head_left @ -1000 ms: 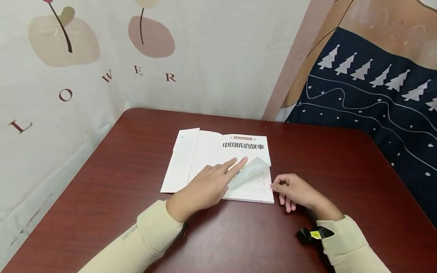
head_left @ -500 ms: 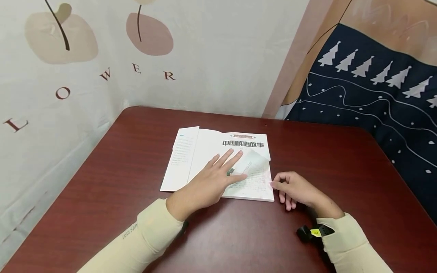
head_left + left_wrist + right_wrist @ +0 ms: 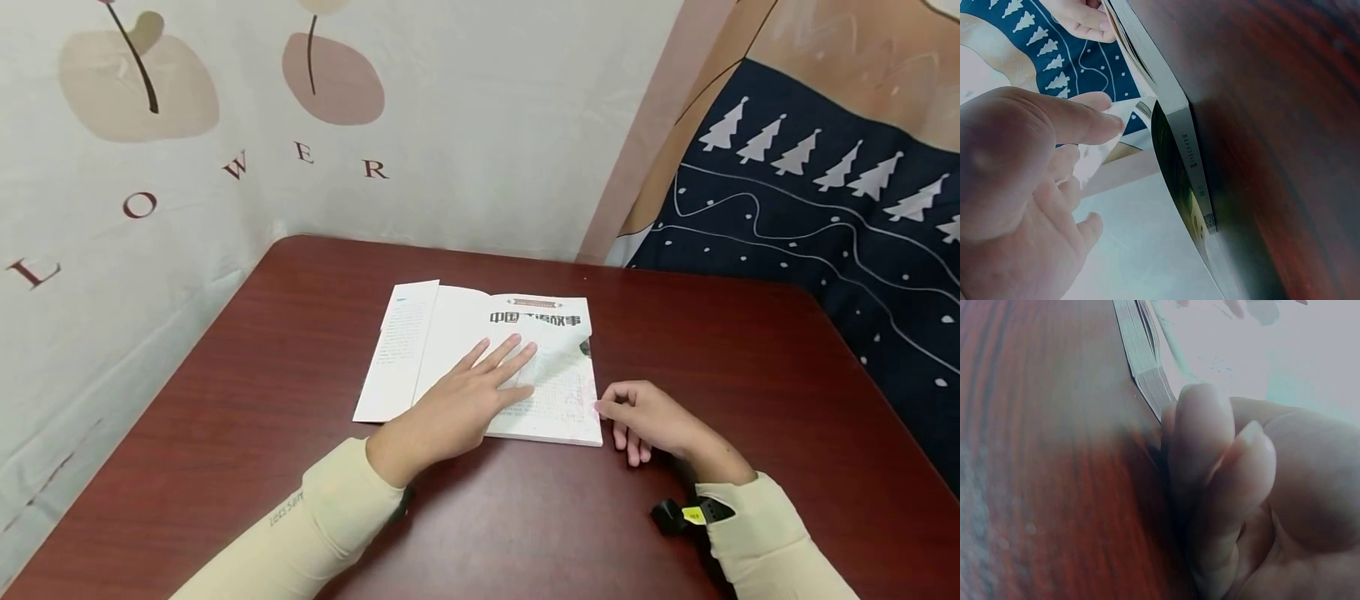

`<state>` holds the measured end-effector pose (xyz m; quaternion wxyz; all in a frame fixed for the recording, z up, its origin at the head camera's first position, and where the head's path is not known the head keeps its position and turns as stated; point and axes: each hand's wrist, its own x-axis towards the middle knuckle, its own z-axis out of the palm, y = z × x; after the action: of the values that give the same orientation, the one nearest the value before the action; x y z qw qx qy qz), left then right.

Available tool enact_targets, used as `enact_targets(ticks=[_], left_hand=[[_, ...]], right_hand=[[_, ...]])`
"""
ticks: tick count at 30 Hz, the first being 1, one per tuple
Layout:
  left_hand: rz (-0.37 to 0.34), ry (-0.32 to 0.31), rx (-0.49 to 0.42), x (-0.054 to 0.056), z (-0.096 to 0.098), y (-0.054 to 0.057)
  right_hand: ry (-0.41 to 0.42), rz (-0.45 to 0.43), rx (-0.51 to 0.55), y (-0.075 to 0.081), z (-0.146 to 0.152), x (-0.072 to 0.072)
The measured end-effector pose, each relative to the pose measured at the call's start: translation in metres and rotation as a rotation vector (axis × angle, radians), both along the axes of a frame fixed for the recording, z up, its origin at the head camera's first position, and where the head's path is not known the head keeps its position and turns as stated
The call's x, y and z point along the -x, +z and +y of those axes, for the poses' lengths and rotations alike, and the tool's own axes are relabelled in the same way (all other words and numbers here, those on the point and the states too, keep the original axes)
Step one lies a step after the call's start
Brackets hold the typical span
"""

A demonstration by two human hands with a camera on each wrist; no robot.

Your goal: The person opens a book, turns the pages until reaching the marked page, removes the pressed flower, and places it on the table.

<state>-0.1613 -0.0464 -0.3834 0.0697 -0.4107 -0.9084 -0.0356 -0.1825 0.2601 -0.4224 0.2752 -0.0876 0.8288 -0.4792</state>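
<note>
An open book [image 3: 558,421] lies on the table, its left flap [image 3: 401,329] spread out and large dark Chinese characters near the top of the right-hand side. Over the middle of the book my left hand [image 3: 453,408] is spread, fingers nearly straight. Beside those fingertips a thin page [image 3: 558,358] curves up and covers part of the characters. My right hand [image 3: 656,423] is at the book's right edge, where thumb and index finger pinch it; the other fingers curl below. In the left wrist view, the spine [image 3: 1190,156] and page block show beside the left hand.
The reddish-brown wooden table [image 3: 247,400] extends around the book on every side. A pale printed cloth [image 3: 480,150] hangs behind it, and a dark blue cloth with white trees [image 3: 795,200] is at the right. A black band [image 3: 678,515] sits on the right wrist.
The thin page's raised part has moved up toward the printed characters and partly covers them. The left fingers have spread and shifted slightly. The right hand stays at the edge.
</note>
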Motion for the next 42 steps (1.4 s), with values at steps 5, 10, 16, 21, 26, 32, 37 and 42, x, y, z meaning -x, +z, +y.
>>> enact_targets(ticks=[5,10,16,21,26,32,37,42], left_hand=[[-0.025,0.004,0.017,-0.0008,0.0001,0.0003],[-0.048,0.008,0.02,-0.0012,0.0007,0.0],[-0.066,0.016,0.016,-0.0019,0.0009,-0.0011],[-0.082,0.018,0.005,-0.002,0.0007,-0.0019],[-0.095,0.027,0.008,-0.0016,0.0004,-0.0034],[-0.102,0.027,0.01,-0.0012,0.0005,-0.0048],[-0.106,0.022,0.016,-0.0008,0.001,-0.0049],[-0.114,0.037,0.017,-0.0014,0.0011,-0.0042]], right_hand=[[-0.004,0.008,0.007,-0.0007,-0.0002,0.0001],[-0.009,0.005,0.0,-0.0002,-0.0006,-0.0007],[-0.014,-0.001,0.016,-0.0005,-0.0009,-0.0013],[-0.02,-0.008,0.026,-0.0011,-0.001,-0.0008],[-0.02,-0.014,0.031,0.0001,-0.0012,-0.001],[-0.027,-0.019,0.029,0.0013,-0.0023,-0.0012],[-0.027,-0.019,0.03,-0.0002,-0.0022,-0.0012],[-0.026,-0.015,0.029,-0.0011,-0.0017,-0.0009]])
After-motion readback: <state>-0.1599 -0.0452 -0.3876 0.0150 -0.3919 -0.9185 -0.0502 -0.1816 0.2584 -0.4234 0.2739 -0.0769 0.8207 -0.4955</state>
